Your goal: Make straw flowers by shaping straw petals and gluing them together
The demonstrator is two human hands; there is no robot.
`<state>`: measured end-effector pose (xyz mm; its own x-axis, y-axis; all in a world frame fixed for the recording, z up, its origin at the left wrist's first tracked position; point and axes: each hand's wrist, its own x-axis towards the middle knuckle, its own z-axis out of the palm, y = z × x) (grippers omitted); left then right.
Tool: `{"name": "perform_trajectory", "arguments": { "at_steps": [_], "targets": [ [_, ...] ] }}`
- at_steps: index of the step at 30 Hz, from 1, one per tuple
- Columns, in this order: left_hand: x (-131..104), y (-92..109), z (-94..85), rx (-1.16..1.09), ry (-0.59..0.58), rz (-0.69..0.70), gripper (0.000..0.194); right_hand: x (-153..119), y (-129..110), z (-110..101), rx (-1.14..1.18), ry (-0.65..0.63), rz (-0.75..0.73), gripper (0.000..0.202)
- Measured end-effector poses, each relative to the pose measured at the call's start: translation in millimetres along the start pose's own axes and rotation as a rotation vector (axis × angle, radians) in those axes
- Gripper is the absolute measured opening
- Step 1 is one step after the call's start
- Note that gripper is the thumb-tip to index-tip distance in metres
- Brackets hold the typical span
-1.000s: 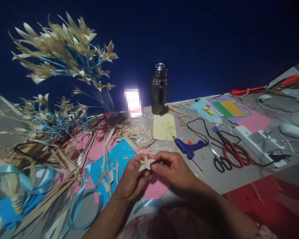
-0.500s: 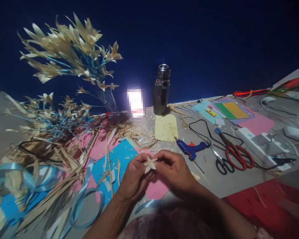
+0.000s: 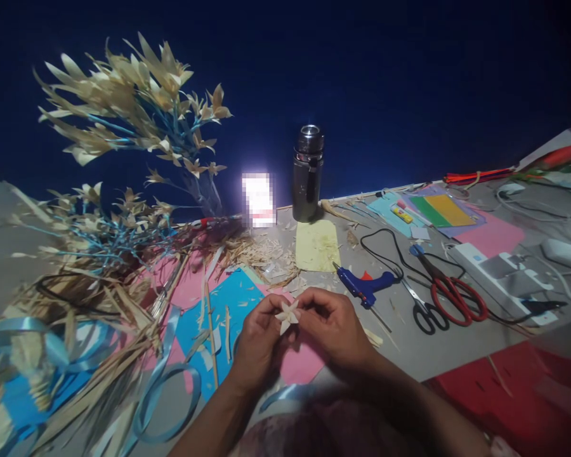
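Note:
A small cream star-shaped flower [image 3: 288,315] with pointed petals is held between my two hands near the lower middle of the view. My left hand [image 3: 259,333] pinches its left side, fingers curled beneath it. On its right side, my right hand [image 3: 332,324] grips the flower between thumb and fingers. Under my hands lie pink paper [image 3: 304,365] and a blue sheet [image 3: 223,295]. A blue glue gun [image 3: 367,285] rests just beyond my right hand, its tip by a yellow square [image 3: 316,246].
Scissors with red handles [image 3: 458,301] and black-handled scissors [image 3: 426,311] lie right, beside a white power strip [image 3: 504,279]. A dark flask [image 3: 308,174] stands behind. Dried-flower branches [image 3: 147,108] rise left, above husk strips and a light-blue ribbon [image 3: 166,406]. Red sheets [image 3: 518,393] lie lower right.
The flower has tilted slightly between my fingers. Both hands keep their grip at nearly the same place, and the view has shifted a little.

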<state>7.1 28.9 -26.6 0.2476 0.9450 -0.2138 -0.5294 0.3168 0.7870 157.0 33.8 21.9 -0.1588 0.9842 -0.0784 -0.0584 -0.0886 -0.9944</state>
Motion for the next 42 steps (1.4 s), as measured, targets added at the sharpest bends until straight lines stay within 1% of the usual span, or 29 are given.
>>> {"name": "perform_trajectory", "arguments": {
  "at_steps": [4, 6, 8, 10, 12, 15, 18, 20, 23, 26, 29, 34, 38, 42],
  "targets": [
    [1.0, -2.1, -2.5, 0.035, -0.016, 0.022, 0.023, 0.3, -0.3, 0.5, 0.053, -0.011, 0.021, 0.017],
    [1.7, -2.1, -3.3, 0.017, -0.052, 0.027, 0.023, 0.0, 0.8, 0.2, 0.079, -0.006, 0.007, 0.017],
    [2.1, -1.4, -2.7, -0.029, -0.064, 0.036, 0.025, -0.3, 3.5, 0.3, 0.137, -0.013, 0.0, 0.018],
    [2.0, 0.0, -0.2, -0.063, -0.03, 0.047, 0.027, -0.8, 7.4, 1.4, 0.185, -0.027, 0.007, 0.017],
    [1.6, 1.6, 3.5, -0.069, 0.039, 0.076, 0.025, -1.5, 11.6, 3.5, 0.177, -0.029, 0.007, 0.012],
    [0.9, 2.7, 8.9, -0.074, 0.118, 0.139, 0.026, -2.3, 16.4, 6.9, -0.006, 0.034, -0.045, 0.004],
    [0.6, 1.7, 11.1, -0.061, 0.196, 0.189, 0.03, -2.1, 20.6, 9.0, -0.272, 0.123, -0.218, 0.005],
    [0.5, 0.6, 10.7, -0.018, 0.247, 0.209, 0.031, -1.4, 24.4, 9.7, -0.379, 0.154, -0.345, 0.006],
    [0.3, -0.5, 9.6, 0.043, 0.295, 0.225, 0.03, 0.0, 30.6, 10.0, -0.443, 0.18, -0.449, 0.009],
    [0.6, -1.3, 8.6, 0.07, 0.303, 0.233, 0.027, 1.3, 32.9, 9.6, -0.444, 0.205, -0.474, 0.013],
    [0.9, -2.1, 7.4, 0.055, 0.265, 0.219, 0.022, 2.0, 29.4, 8.9, -0.403, 0.22, -0.439, 0.015],
    [0.7, 0.0, 6.6, 0.065, 0.229, 0.172, 0.018, 1.7, 24.5, 7.9, -0.276, 0.2, -0.273, 0.007],
    [-1.1, 3.8, 9.6, 0.083, 0.192, 0.218, 0.015, 0.2, 28.4, 8.2, -0.194, 0.181, -0.177, 0.004],
    [-4.8, 4.2, 9.5, 0.101, 0.197, 0.226, 0.011, -0.9, 30.3, 9.3, -0.121, 0.145, -0.112, 0.007]
  ]
}}
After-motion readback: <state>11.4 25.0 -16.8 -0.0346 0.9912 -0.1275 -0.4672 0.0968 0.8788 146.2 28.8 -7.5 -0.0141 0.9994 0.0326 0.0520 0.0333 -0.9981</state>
